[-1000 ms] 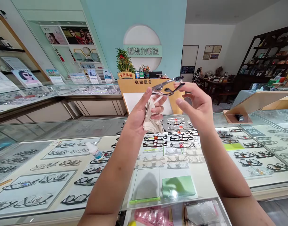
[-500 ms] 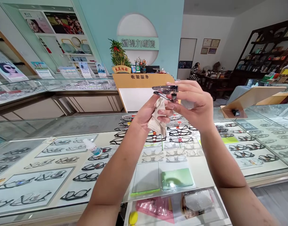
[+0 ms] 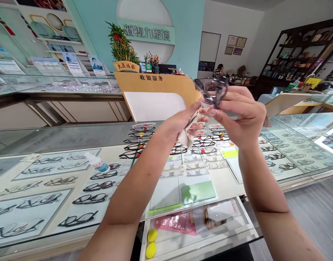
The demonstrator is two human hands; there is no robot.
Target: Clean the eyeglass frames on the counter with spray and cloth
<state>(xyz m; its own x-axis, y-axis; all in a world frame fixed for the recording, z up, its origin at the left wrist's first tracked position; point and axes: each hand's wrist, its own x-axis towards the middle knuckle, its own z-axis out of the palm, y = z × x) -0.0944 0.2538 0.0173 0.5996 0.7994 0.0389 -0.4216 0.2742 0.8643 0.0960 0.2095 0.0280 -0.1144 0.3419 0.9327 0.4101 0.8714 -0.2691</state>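
Note:
Dark-framed eyeglasses (image 3: 212, 88) are raised above the glass counter, blurred by motion. My right hand (image 3: 241, 114) grips them at one side between thumb and fingers. Just left of them, my left hand (image 3: 179, 121) is closed around a beige cleaning cloth (image 3: 187, 135), its fingertips close beneath the lenses. Whether the cloth touches a lens, I cannot make out. Below my hands, several rows of glasses (image 3: 139, 146) with small coloured tags sit on the counter. A white spray bottle (image 3: 98, 163) with a blue label stands to the left.
The glass display counter (image 3: 226, 188) holds many frames on both sides. A drawer (image 3: 217, 232) is pulled out at the front, with pink packaging (image 3: 174, 223) and yellow round items (image 3: 151, 250) inside. Beyond stands a cashier desk (image 3: 155, 83); a person (image 3: 218, 71) is at the back.
Both hands have moved right relative to the counter, with the glasses and cloth. The glasses have turned, showing more of their lenses. The camera view has shifted right and downward.

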